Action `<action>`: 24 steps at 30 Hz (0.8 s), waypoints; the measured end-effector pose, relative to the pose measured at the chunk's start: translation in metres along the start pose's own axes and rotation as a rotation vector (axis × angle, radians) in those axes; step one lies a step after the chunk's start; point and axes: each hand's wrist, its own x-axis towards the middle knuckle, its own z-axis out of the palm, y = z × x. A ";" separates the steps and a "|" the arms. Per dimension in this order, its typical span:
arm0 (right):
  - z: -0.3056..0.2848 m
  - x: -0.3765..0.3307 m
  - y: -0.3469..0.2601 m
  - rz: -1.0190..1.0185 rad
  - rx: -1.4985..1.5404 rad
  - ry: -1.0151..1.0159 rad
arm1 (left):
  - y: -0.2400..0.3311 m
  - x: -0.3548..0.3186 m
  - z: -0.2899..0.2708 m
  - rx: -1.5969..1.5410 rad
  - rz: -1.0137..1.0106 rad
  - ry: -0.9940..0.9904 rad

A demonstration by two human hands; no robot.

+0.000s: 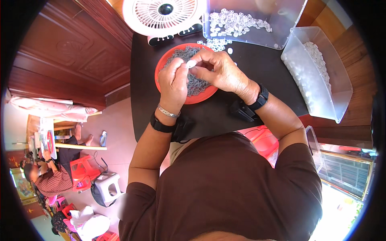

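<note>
Item one: small white oval plastic piece (191, 63), which I log pinched between the fingertips of my left hand (173, 82) and right hand (220, 72), both closed on it above the round red plastic bowl (164, 63) of grey metal pins (195, 84). Bowl sits centre on the black tabletop (257, 68). At 12 o'clock: white round desk fan (163, 15). At 1 o'clock: clear flat tray (281, 24) of white pieces, some spilled beside it. At 3 o'clock: clear rectangular plastic bin (333, 76), part-filled with white pieces.
</note>
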 end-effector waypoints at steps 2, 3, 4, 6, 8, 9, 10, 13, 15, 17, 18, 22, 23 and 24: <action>-0.001 0.000 -0.001 0.022 -0.002 -0.004 | 0.000 0.001 0.001 0.039 -0.019 0.014; -0.001 0.000 -0.002 0.044 -0.005 -0.008 | 0.000 0.001 0.002 0.116 0.032 0.028; -0.001 0.000 -0.001 0.045 -0.005 -0.007 | -0.001 0.002 0.002 0.194 0.083 0.041; -0.002 0.000 0.000 0.058 -0.015 0.005 | 0.000 0.003 0.005 0.238 0.126 0.046; -0.003 0.000 0.002 0.066 -0.042 -0.001 | 0.003 0.003 0.006 0.281 0.169 0.050; -0.004 0.001 0.003 0.073 -0.070 -0.008 | 0.006 0.004 0.005 0.359 0.203 0.008; -0.005 0.002 0.004 0.074 -0.069 -0.008 | 0.008 0.004 0.004 0.436 0.238 -0.033; -0.009 0.003 0.004 0.040 -0.161 -0.014 | 0.009 0.006 0.001 0.427 0.198 -0.100; -0.012 0.004 0.005 0.089 -0.076 -0.105 | 0.007 0.005 -0.001 0.345 0.133 -0.124; -0.014 0.005 0.007 0.173 0.070 -0.153 | 0.004 0.005 -0.003 0.262 0.068 -0.146; -0.015 0.005 0.008 0.257 0.216 -0.199 | 0.003 0.006 -0.004 0.162 0.034 -0.146; -0.019 0.007 0.007 0.274 0.235 -0.232 | 0.010 0.006 -0.005 0.024 -0.114 -0.151; -0.019 0.006 0.008 0.266 0.225 -0.240 | 0.010 0.005 -0.006 0.024 -0.114 -0.153; -0.019 0.006 0.008 0.258 0.216 -0.249 | 0.011 0.005 -0.006 0.018 -0.131 -0.168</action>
